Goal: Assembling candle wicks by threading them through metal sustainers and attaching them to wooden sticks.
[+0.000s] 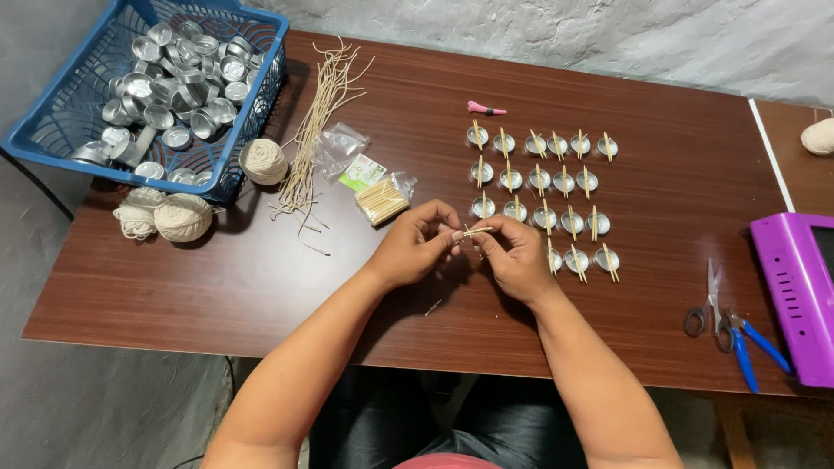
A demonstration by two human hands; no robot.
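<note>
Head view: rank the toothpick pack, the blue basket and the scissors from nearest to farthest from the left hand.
1. Toothpick pack, just up-left of the left hand.
2. Blue basket, far left corner.
3. Scissors, far right, past the right hand.

Glossy wood table (261,287), shiny metal cups (539,178), blue plastic basket (52,130)
</note>
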